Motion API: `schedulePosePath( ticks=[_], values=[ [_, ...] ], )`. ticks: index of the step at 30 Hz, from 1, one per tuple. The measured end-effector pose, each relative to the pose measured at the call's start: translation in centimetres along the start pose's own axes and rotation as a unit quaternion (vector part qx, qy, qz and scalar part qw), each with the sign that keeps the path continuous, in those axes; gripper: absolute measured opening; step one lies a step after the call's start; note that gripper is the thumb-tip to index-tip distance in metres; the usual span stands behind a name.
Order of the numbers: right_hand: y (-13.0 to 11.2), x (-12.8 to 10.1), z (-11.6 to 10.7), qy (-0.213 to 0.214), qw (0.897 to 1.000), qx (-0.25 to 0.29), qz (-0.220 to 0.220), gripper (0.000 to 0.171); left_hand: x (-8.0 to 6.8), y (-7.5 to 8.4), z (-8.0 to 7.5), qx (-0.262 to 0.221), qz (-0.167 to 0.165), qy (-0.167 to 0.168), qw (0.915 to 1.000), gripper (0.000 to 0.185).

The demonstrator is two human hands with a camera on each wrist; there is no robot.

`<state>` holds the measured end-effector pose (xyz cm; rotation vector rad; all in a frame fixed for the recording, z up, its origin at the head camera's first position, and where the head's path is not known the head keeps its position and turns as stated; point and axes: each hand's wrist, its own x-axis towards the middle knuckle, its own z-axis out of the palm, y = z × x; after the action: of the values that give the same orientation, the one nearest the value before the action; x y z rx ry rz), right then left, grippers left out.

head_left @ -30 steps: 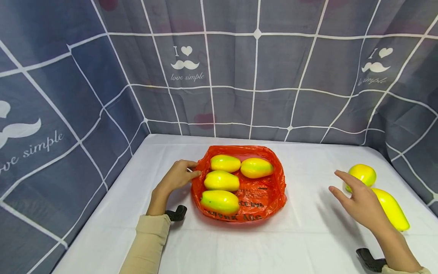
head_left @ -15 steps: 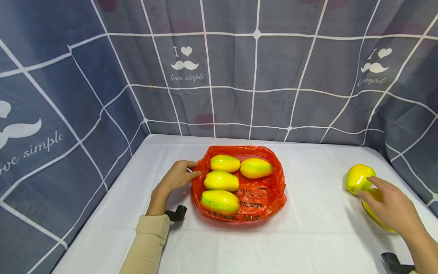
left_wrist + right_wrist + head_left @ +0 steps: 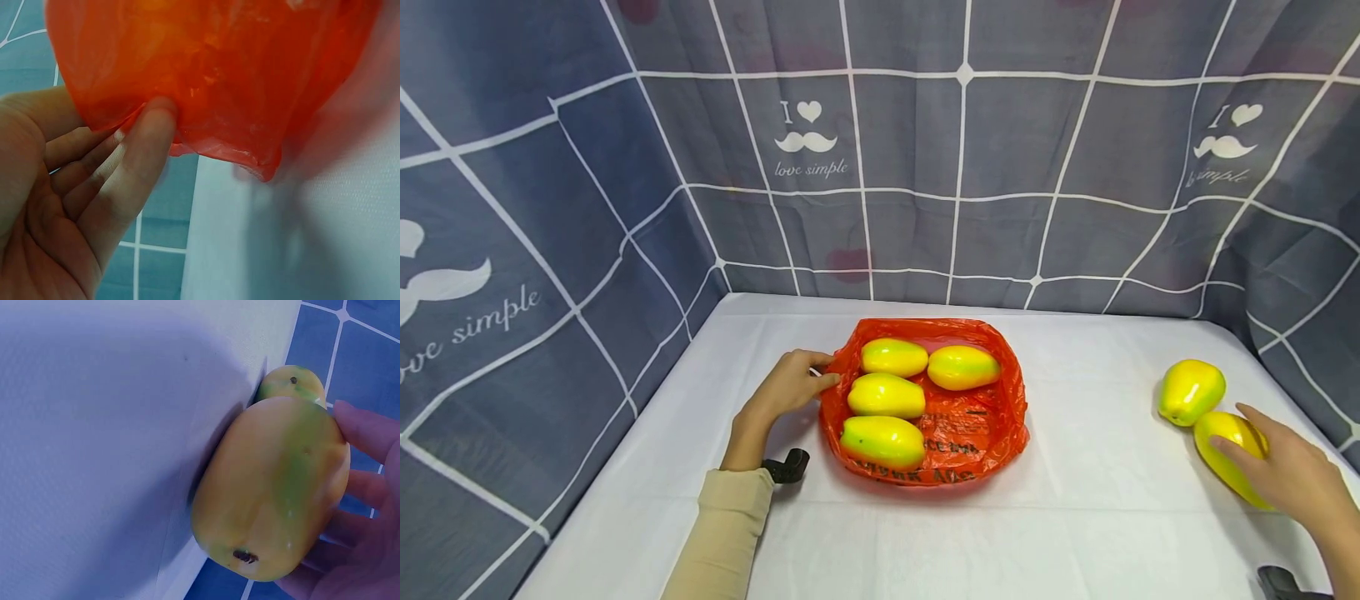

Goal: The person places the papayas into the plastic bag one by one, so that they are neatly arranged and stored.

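- Two hands are at work over a white-covered bench (image 3: 1075, 517), with grey-blue checked cloth (image 3: 625, 208) hung behind and to both sides.
- The left hand (image 3: 790, 385), coming out of a beige sleeve (image 3: 722, 533), lies at the left edge of the orange plastic bag (image 3: 977, 433); the left wrist view shows the thumb and fingertips (image 3: 150, 134) pinching the bag's thin rim (image 3: 219, 147) between them.
- The bag lies opened out in the middle of the bench, towards the back.
- Four yellow-green mangoes lie in the bag: a back-left mango (image 3: 893, 357) and a back-right mango (image 3: 963, 367) side by side and about touching, a middle mango (image 3: 886, 396) just in front of the back-left one, and a front mango (image 3: 882, 442) nearest the person.
- Well apart from the bag, near the right edge of the bench, a sixth mango (image 3: 1190, 391) lies loose on the cloth with no hand on it.
- Just beside it, and seemingly touching it, is the near mango (image 3: 1223, 446); the right hand (image 3: 1292, 475) covers its right side.
- In the right wrist view the fingers (image 3: 365, 434) curl round the far flank of this mango (image 3: 275, 487), which lies on the bench.
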<state>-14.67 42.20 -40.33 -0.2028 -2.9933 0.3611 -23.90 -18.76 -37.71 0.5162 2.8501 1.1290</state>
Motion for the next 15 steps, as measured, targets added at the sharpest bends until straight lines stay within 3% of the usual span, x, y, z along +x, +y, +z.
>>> schedulePosePath(
  ticks=[15],
  values=[
    [0.36, -0.24, 0.22, -0.008, 1.0, 0.003, 0.001, 0.083, 0.07, -0.11, 0.0, 0.007, 0.005, 0.002, 1.0, 0.029]
  ],
)
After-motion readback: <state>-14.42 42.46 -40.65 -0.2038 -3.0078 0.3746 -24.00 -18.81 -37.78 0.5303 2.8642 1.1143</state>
